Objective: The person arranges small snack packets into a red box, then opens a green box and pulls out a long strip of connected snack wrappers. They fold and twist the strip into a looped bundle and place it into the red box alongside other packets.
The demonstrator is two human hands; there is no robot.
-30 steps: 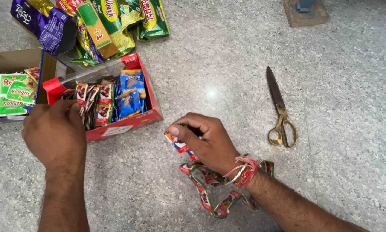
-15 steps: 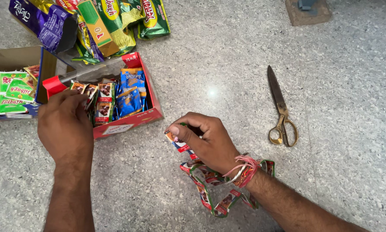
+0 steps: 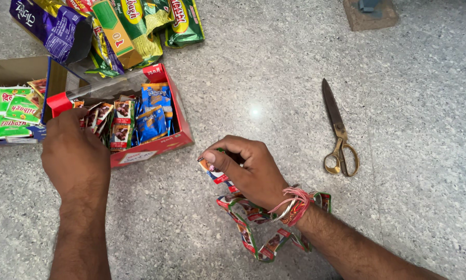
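**Sachet strip pinned on floor beside red box**

Right hand [image 3: 248,168] has fingers closed on the sachet strip [image 3: 253,233], just right of the red box [image 3: 155,150]. Strip looks light, limp, slick; best gripped at a seam. Left hand [image 3: 74,153] reaches into the box, fingers hidden: cannot tell.

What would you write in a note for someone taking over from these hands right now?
Left hand: reaching into the red box, fingers among the small sachets; grip hidden.
Right hand: closed on one end of a sachet strip, which trails under the wrist on the floor.
Scissors lie shut to the right, untouched.
Done: box holds many sachets.
Left: the strip is not yet in the box.
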